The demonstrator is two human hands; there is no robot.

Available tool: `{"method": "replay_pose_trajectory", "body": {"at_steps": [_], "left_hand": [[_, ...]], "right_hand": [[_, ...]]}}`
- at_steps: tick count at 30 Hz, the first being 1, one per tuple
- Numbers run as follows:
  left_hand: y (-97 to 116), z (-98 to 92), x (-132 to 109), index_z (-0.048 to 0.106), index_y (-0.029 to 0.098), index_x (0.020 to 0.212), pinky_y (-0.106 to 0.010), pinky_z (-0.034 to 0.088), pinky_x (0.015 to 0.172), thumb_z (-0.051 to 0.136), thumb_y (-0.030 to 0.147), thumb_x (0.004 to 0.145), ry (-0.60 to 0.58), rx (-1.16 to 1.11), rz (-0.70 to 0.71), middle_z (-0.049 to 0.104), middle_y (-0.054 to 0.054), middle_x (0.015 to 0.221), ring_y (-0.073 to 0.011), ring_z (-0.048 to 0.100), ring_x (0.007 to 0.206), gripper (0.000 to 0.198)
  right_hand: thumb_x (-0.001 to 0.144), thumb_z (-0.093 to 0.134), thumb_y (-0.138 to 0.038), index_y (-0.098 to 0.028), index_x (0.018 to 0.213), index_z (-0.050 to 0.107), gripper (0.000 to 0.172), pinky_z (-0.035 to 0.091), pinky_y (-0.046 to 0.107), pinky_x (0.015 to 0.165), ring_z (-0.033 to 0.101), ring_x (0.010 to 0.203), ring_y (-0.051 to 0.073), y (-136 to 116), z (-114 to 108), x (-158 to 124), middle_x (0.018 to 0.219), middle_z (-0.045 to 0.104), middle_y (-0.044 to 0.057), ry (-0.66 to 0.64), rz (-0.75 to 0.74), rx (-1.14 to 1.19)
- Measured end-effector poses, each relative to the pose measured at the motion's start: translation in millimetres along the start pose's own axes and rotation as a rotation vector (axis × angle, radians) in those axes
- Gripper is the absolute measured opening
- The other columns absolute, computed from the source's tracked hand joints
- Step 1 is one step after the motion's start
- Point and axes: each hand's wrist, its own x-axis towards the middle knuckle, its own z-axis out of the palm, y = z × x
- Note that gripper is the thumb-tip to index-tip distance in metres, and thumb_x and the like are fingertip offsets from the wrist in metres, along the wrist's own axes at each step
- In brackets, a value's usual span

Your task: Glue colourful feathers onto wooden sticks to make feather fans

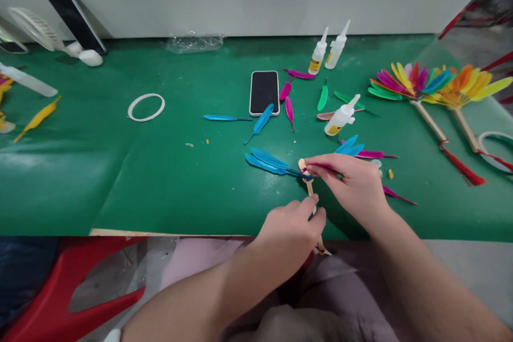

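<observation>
My left hand (294, 227) is closed around a wooden fan handle (310, 188) at the table's front edge. The handle's rounded head points away from me, and blue feathers (266, 161) stick out from it to the left. Above that head, my right hand (350, 181) pinches a magenta feather (320, 165), its quill end at the wood. Most of this feather is hidden by my fingers. More blue feathers (350, 146) show just behind my right hand. Close by, a small glue bottle (340, 116) stands tilted in view.
Two glue bottles (318, 54) stand near the wall. A phone (264, 93) lies mid-table among loose feathers. Finished-looking feather fans (428, 112) with red tassels lie at the right. Toward the left are a white ring (146, 107), a yellow feather (39, 117) and a small white fan (38, 29).
</observation>
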Motion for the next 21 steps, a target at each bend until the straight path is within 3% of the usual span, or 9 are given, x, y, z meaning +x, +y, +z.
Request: {"method": "replay_pose_trajectory", "body": {"at_steps": [5,12,21], "left_hand": [[-0.1,0.4,-0.4,0.056,0.017,0.109,-0.027,0.049,0.053,0.046,0.024,0.089,0.001,0.008,-0.003,0.058,-0.007,0.118,-0.0179,0.06,0.077,0.024],[-0.2,-0.4,-0.8,0.055,0.017,0.11,-0.028,0.049,0.054,0.047,0.023,0.088,-0.017,0.002,0.001,0.056,-0.009,0.119,-0.0179,0.059,0.077,0.024],[-0.2,1.4,-0.8,0.055,0.016,0.109,-0.028,0.049,0.054,0.046,0.023,0.088,-0.007,0.001,0.001,0.055,-0.01,0.119,-0.0181,0.06,0.078,0.024]], "right_hand": [[0.085,0.05,-0.019,-0.024,0.093,0.066,0.019,0.054,0.025,0.068,0.066,0.081,0.013,-0.1,-1.2,-1.3,0.092,0.071,-0.002,-0.017,-0.126,-0.046],[0.085,0.051,-0.02,-0.026,0.094,0.066,0.019,0.053,0.026,0.066,0.066,0.08,0.014,1.4,-2.9,-2.8,0.092,0.07,-0.002,0.011,-0.095,-0.089],[0.086,0.048,-0.017,-0.025,0.093,0.065,0.02,0.053,0.026,0.071,0.066,0.082,0.014,2.1,-5.0,-3.5,0.092,0.07,-0.001,-0.003,-0.161,-0.089]]}}
